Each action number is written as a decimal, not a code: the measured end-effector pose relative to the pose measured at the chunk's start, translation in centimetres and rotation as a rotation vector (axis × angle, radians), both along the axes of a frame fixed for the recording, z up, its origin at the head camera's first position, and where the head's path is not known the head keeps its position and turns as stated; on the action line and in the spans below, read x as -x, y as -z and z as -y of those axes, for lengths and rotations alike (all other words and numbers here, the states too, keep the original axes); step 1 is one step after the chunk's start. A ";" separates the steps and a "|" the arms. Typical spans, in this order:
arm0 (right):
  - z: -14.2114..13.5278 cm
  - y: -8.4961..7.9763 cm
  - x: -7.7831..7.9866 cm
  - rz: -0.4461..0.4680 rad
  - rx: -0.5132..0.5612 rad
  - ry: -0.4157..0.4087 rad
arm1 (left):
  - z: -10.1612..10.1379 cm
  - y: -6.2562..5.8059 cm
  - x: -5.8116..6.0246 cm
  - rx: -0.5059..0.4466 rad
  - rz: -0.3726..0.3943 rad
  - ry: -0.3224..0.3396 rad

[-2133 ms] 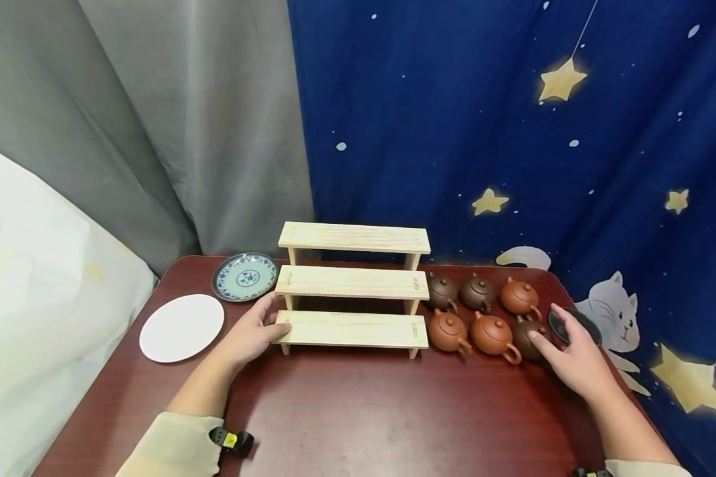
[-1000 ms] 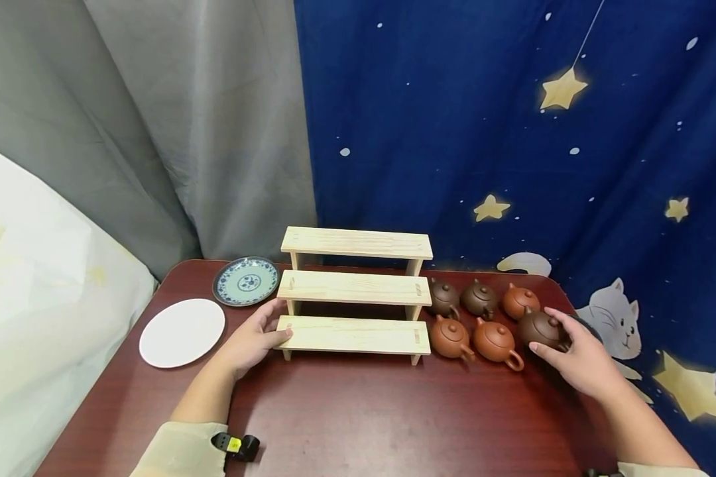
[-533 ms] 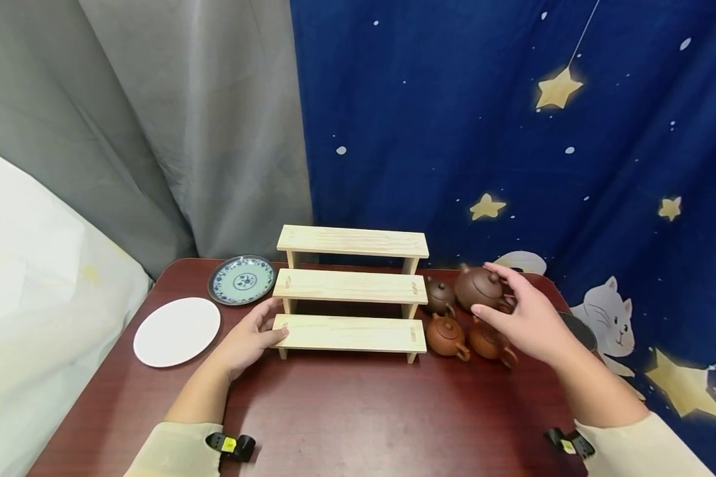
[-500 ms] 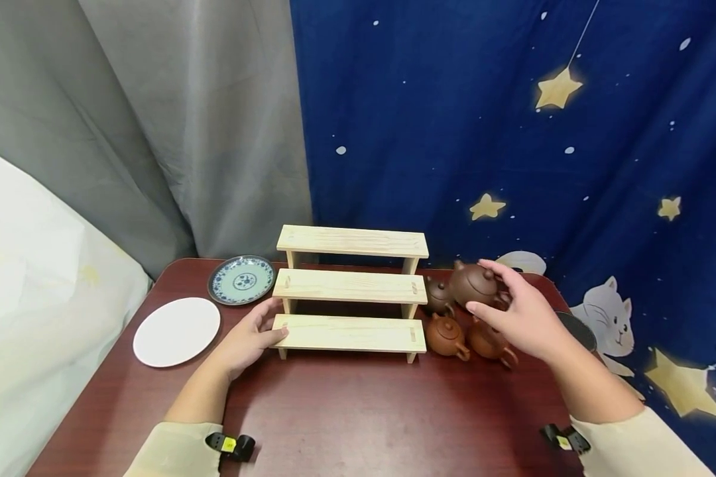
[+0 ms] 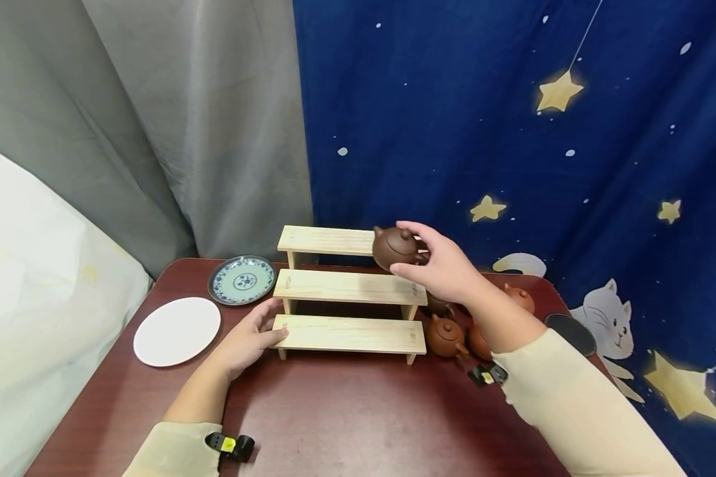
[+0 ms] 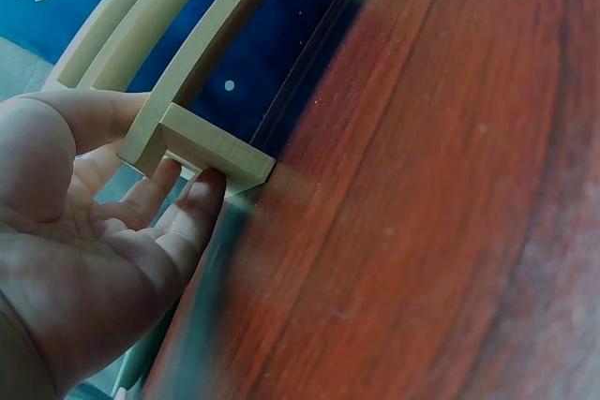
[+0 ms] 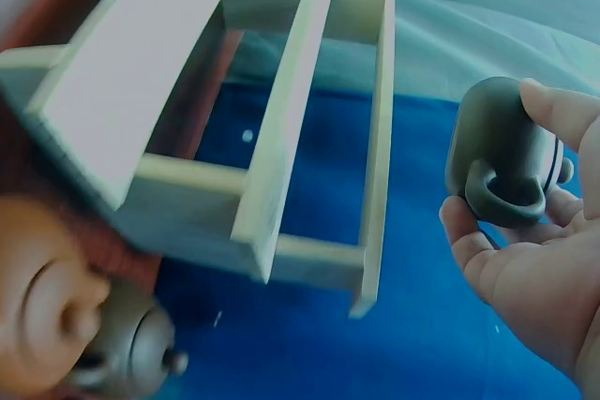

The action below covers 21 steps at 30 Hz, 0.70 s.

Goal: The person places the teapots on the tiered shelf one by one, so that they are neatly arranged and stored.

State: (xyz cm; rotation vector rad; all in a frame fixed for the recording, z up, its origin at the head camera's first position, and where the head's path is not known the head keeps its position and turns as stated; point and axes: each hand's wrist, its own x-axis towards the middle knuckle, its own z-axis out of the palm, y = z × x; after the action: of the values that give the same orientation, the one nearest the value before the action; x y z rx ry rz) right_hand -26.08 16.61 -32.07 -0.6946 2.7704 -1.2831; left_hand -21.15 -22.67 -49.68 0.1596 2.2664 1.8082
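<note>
A dark brown teapot point(image 5: 394, 248) hangs in the air, overlapping the right part of the top shelf in the head view. My right hand point(image 5: 441, 266) grips it by the body, thumb on the near side and fingers on the far side; the handle point(image 7: 506, 201) faces the palm in the right wrist view. The three-tier wooden stand point(image 5: 349, 333) stands at the back middle of the table. My left hand point(image 5: 252, 339) holds the left end of its lowest shelf, thumb on top and fingers beside the leg point(image 6: 211, 149).
To the stand's right are orange teapots point(image 5: 445, 336) and a dark one point(image 5: 438, 306), partly hidden by my right arm. A black dish point(image 5: 571, 334) lies at the right edge. At the left lie a white plate point(image 5: 177, 331) and a blue-patterned plate point(image 5: 242, 280).
My right hand has picked up the dark brown teapot from the right end of the group and carried it left and up to the stand. The left hand stays on the lowest shelf.
</note>
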 end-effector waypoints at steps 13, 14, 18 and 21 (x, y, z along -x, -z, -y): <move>7.2 -0.1 5.4 0.058 0.056 -0.033 | 0.0 -0.1 -0.1 -0.003 -0.005 -0.001; 7.7 0.0 5.7 0.064 0.058 -0.032 | 0.0 -0.1 -0.1 -0.005 -0.004 0.000; 9.3 0.7 6.4 0.080 0.061 -0.024 | -0.1 -0.1 -0.1 -0.014 -0.004 0.005; 10.2 1.2 6.9 0.082 0.056 -0.014 | -0.2 0.0 -0.1 -0.019 -0.002 0.010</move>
State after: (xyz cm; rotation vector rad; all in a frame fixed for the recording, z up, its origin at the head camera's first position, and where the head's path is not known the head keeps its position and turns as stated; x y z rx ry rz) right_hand -32.94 6.44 -33.26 -0.6469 2.6696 -1.3598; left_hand -21.06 -22.51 -49.64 0.1763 2.2463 1.8255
